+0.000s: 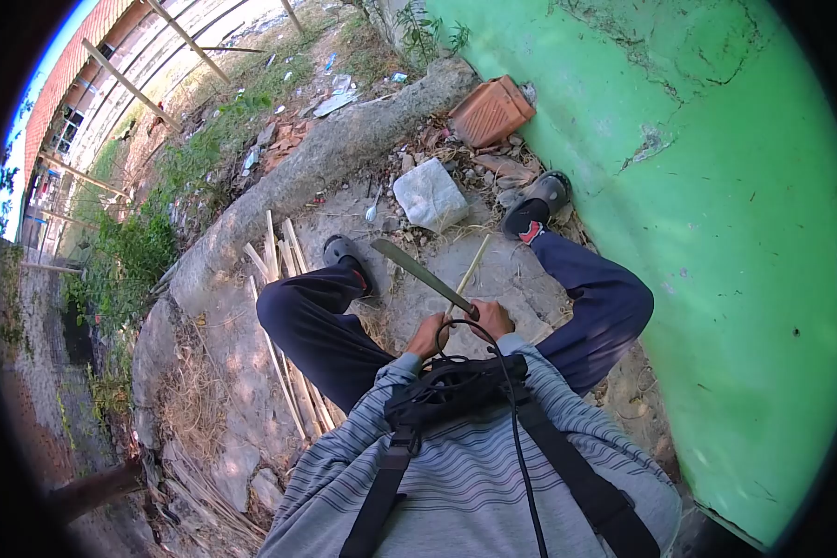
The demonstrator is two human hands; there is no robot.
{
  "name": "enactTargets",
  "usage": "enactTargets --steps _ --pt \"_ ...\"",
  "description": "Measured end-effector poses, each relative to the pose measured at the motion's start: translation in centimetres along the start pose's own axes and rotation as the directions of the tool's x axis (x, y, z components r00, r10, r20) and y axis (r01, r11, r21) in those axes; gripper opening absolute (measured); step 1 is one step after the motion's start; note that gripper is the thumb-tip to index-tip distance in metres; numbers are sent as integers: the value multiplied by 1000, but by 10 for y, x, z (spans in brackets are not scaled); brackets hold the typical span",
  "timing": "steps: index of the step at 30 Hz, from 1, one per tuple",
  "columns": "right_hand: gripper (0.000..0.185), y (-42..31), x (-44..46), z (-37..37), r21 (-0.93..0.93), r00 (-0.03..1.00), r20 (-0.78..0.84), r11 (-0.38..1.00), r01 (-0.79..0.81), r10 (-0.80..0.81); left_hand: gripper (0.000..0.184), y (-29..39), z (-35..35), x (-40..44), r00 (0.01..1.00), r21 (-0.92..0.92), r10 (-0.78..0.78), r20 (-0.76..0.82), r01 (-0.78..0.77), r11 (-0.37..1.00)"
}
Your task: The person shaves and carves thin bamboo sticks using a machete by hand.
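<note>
In front of my body, my right hand (495, 320) is closed round the handle of a machete (417, 271). Its long dark blade points up and to the left, over the ground between my feet. Close beside it, my left hand (428, 337) is closed on a thin pale bamboo strip (472, 268). The strip slants up to the right and passes by the blade near my hands; whether the two touch I cannot tell. A black cable partly covers my left hand. More split bamboo strips (293, 249) lie under and beside my left leg.
A whitish block (431, 195) sits on the ground beyond my feet. Behind it an orange roof tile or brick (492, 112) leans near the green wall (735, 232) on my right. A raised concrete edge (316, 163) curves along the left, with weeds (135, 256) past it.
</note>
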State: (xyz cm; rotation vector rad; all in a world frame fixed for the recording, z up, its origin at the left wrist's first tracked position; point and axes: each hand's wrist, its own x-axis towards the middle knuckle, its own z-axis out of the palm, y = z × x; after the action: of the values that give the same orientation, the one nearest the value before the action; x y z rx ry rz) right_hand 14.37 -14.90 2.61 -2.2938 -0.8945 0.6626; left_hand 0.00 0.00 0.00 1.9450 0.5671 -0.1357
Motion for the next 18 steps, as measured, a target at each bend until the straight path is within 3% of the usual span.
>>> enactTargets --steps 3,12,18 --pt "25 -5 14 11 -24 1000 2 1000 -5 5 24 3 -16 2 999 88 -23 -38 26 996" --pt "26 -3 -1 1 -26 999 40 999 -26 27 28 7 0 -1 997 69 25 -75 -20 997" --pt "29 3 -4 12 -64 995 101 998 -9 15 28 7 0 -6 997 32 -46 -55 48 998"
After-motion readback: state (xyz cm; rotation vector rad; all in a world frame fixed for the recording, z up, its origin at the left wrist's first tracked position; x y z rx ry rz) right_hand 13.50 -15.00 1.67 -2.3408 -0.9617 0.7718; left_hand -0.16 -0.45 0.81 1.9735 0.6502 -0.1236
